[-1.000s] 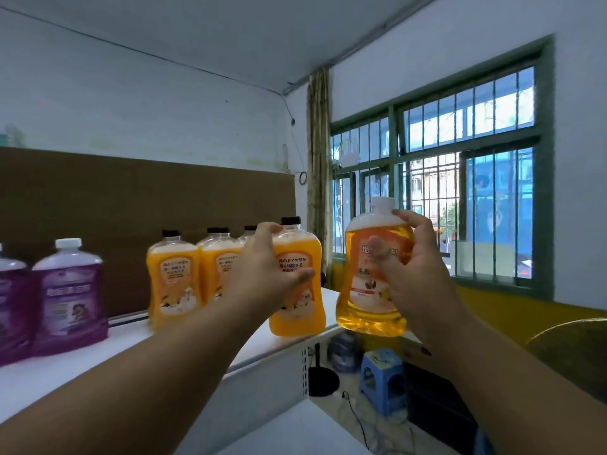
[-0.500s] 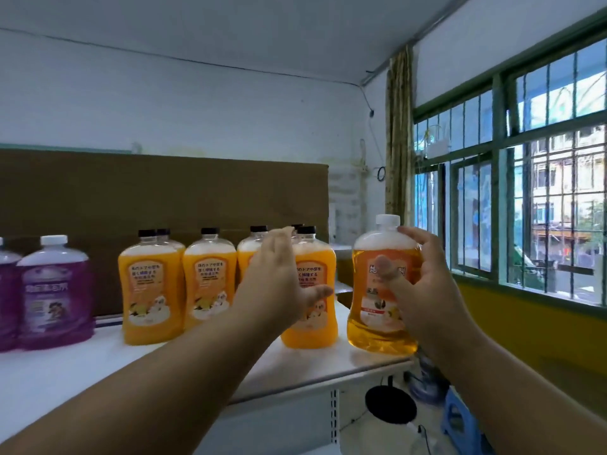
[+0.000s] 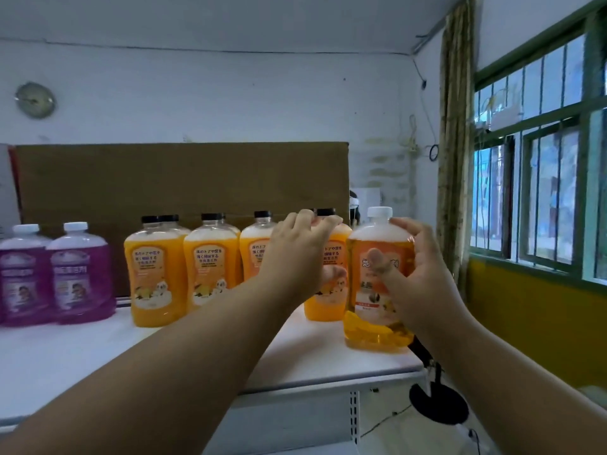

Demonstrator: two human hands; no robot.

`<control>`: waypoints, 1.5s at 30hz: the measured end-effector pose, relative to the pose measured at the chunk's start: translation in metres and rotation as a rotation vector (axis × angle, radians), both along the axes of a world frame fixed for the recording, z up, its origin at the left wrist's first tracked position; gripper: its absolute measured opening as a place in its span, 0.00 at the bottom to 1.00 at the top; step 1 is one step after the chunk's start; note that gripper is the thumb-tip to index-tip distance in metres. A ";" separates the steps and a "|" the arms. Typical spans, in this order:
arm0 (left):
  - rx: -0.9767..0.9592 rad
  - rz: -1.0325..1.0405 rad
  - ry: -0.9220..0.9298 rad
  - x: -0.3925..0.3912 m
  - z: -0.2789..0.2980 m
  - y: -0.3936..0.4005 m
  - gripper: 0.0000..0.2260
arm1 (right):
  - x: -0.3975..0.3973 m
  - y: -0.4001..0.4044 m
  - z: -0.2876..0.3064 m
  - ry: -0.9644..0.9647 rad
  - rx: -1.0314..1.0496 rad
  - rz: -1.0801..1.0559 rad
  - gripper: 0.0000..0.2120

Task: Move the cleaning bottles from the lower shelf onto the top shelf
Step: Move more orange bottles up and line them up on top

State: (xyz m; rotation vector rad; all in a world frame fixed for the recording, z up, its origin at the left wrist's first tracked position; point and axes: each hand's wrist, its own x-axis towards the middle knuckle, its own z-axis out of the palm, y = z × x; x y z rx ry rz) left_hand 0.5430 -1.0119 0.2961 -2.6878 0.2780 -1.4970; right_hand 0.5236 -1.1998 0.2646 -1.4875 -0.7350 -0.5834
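Standing in a row along the white top shelf (image 3: 82,359), the bottles run from left to right by colour: two purple cleaning bottles (image 3: 54,274) with white caps at the far left, then a line of orange black-capped bottles (image 3: 184,270) with their labels facing out, some doubled up behind one another. That ordering reads as deliberate, like kept with like and fronts forward, backed by a brown cardboard sheet (image 3: 180,178) that stands between them and the wall.

Next comes the left hand (image 3: 300,257), reaching to the rightmost orange black-capped bottle (image 3: 323,303). Its fingers are curled over the bottle's shoulder just below the cap, and the thumb comes round the front of the label, so it grips the bottle, probably steadying it or nudging it into line to make room.

Just right of that, the right hand (image 3: 417,280) holds an amber white-capped bottle (image 3: 374,310) by its side, thumb pressed across the label and fingers curled round the shoulder. This bottle stands upright near the shelf's right end, touching or nearly touching its orange neighbour; its base appears to be down on the shelf, though I cannot be sure its weight has been let go. My guess is that this placement is almost finished.

The lower shelf lies below the frame's reach.
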 end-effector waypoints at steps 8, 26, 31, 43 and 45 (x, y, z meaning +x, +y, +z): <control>0.022 0.112 -0.002 0.030 -0.002 0.009 0.36 | 0.018 0.001 -0.003 -0.016 -0.041 0.051 0.22; 0.017 0.167 0.042 0.003 0.000 0.010 0.35 | 0.034 -0.003 0.006 -0.006 -0.200 0.034 0.26; -0.194 0.017 0.146 -0.044 -0.002 0.025 0.21 | 0.028 0.006 0.012 -0.007 -0.152 0.047 0.27; -0.688 -0.152 0.464 -0.228 -0.033 0.177 0.30 | -0.103 0.199 0.047 -0.168 -0.184 0.268 0.26; -0.701 -0.071 0.419 -0.275 -0.036 0.222 0.33 | -0.138 0.254 0.047 -0.154 -0.140 0.392 0.25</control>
